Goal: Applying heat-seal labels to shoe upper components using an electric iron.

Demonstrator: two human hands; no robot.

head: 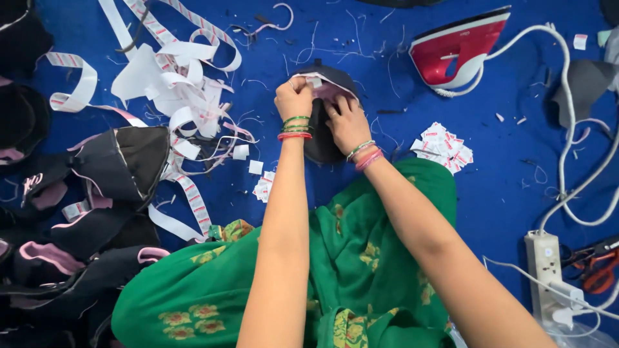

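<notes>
A dark cap-shaped fabric piece [320, 145] with a pink inner lining lies on the blue cloth surface [503, 174] in front of me. My left hand [293, 98] is closed in a fist at its top edge, pinching a small white label [316, 82] against the fabric. My right hand [346, 122] presses flat on the piece just to the right, fingers gripping its lining. Both wrists wear bangles. My green patterned garment [348, 258] fills the lower middle.
A red and white iron [459, 50] rests at the upper right, its white cord running to a power strip [545, 265]. Scissors [596, 267] lie beside it. White label tape [174, 84] tangles at upper left, cut labels [443, 147] right, dark fabric pieces [97, 212] left.
</notes>
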